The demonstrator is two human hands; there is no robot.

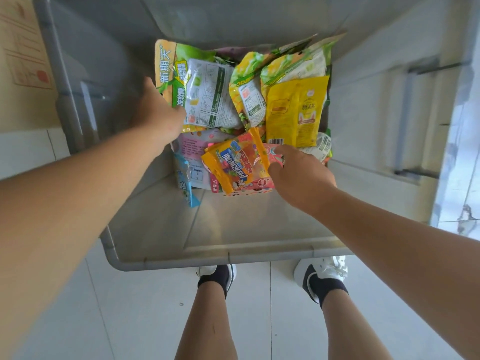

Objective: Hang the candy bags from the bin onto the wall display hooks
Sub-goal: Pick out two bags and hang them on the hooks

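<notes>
Directly below you, both hands reach into the grey bin (pixel 168 262) of candy bags (pixel 293 110).
Your right hand (pixel 301 178) pinches the right edge of the orange gummy bag (pixel 236 162) at frame centre, thumb and forefinger narrow on it. Your left hand (pixel 158 110) meets the green bag (pixel 170 74) at the pile's upper left. Its fingers are hidden beneath the bag, so their grip cannot be told.

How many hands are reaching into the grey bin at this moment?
2. The left hand is at the left edge of the big green bag; the right hand touches the orange bag near the front. Fingers are partly hidden.
</notes>
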